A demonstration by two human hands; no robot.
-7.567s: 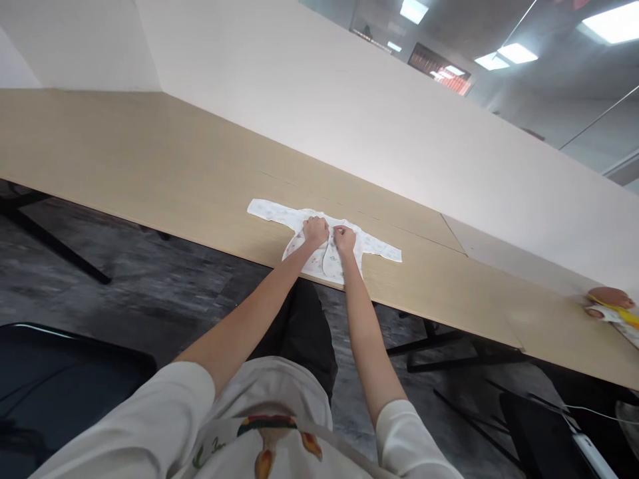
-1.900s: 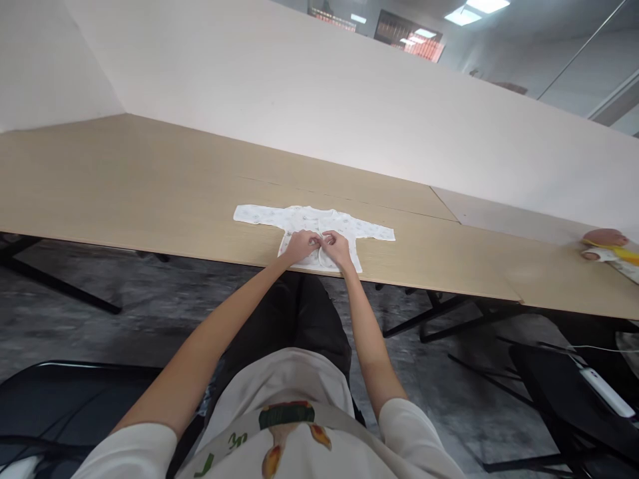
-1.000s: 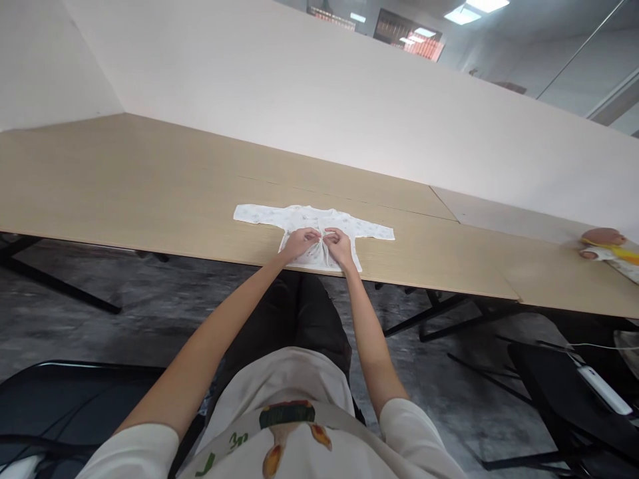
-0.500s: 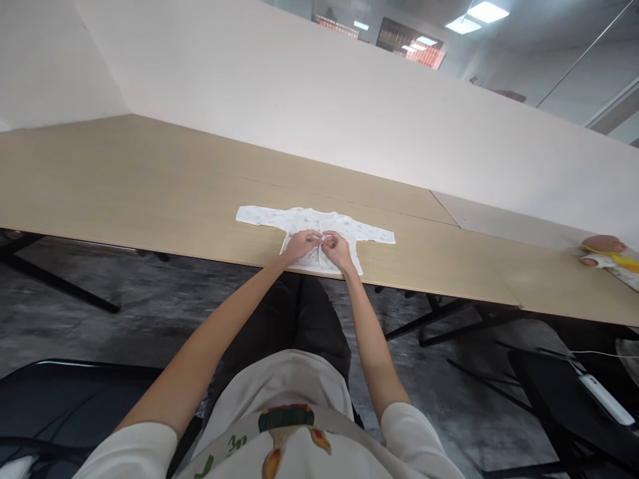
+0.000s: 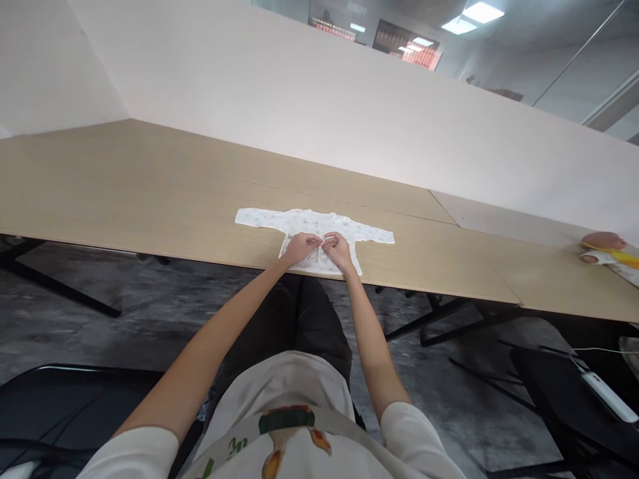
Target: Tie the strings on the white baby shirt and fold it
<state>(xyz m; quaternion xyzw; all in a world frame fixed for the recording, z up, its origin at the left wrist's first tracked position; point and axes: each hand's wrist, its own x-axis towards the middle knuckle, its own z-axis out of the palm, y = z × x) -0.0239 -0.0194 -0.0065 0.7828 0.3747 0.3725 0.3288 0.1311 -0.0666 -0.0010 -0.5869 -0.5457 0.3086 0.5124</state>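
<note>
White walls (image 5: 279, 100) rise behind the wooden table (image 5: 164, 179) across the head view. At the centre of the frame, a shirt (image 5: 310, 225) lies spread by the table's near edge. Compared with several seconds ago, the left hand (image 5: 301, 247) and right hand (image 5: 338, 250) are lower on it, at mid-front. Its front opening runs between their fingers, fingertips nearly meeting; whether they pinch cloth, I cannot tell.

White top (image 5: 315, 225) with small faint prints
</note>
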